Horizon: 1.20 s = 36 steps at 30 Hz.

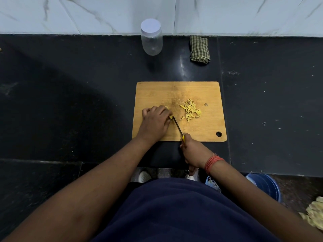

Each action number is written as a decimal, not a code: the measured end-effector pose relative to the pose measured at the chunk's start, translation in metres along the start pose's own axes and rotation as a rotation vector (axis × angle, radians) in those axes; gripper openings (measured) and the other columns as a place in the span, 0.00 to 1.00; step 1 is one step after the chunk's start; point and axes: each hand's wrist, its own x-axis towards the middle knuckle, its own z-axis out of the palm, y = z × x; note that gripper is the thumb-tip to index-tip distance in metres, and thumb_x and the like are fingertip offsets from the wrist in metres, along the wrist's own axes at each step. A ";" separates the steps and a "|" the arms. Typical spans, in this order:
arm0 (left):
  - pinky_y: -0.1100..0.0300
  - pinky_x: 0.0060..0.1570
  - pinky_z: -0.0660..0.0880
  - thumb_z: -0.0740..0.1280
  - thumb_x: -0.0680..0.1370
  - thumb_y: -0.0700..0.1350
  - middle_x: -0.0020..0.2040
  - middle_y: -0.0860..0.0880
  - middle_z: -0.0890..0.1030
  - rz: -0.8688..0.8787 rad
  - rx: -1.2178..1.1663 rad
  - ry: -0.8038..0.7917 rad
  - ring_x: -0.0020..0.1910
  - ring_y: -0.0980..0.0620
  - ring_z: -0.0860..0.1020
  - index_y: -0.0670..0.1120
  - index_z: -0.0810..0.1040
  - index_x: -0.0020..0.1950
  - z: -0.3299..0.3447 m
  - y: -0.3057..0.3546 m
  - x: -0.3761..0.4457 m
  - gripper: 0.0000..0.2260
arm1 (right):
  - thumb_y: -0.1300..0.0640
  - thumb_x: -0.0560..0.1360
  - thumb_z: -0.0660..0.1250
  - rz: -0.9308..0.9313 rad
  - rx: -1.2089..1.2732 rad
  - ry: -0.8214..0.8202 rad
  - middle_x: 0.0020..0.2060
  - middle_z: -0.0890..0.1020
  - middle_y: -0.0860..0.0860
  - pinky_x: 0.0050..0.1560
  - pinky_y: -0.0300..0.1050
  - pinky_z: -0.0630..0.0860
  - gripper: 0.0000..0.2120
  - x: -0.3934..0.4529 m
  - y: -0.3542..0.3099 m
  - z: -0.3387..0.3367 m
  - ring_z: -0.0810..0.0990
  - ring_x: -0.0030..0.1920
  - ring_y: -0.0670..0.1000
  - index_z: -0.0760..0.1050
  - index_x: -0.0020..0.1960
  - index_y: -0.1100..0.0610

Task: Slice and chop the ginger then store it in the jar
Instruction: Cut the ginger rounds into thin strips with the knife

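A wooden cutting board (201, 91) lies on the black counter. My left hand (154, 121) curls over a yellow ginger piece (170, 117) at the board's left side, pinning it with the fingertips. My right hand (191, 151) grips the yellow handle of a knife (178, 127), whose blade tip meets the ginger beside my left fingers. A pile of cut ginger strips (190, 110) sits in the board's middle. The clear plastic jar (151, 39), its white lid on, stands at the back by the wall.
A folded green checked cloth (199, 49) lies right of the jar. Marble-patterned wall tiles rise behind the counter. Below the counter's front edge are a blue bucket (265, 186) and a pale object at the lower right.
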 end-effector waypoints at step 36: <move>0.47 0.56 0.62 0.70 0.75 0.45 0.42 0.50 0.79 0.027 0.040 0.063 0.46 0.47 0.79 0.47 0.81 0.43 0.004 -0.001 0.002 0.03 | 0.68 0.80 0.50 0.084 0.140 0.091 0.40 0.76 0.63 0.15 0.38 0.68 0.08 0.006 -0.032 0.005 0.72 0.13 0.50 0.62 0.57 0.61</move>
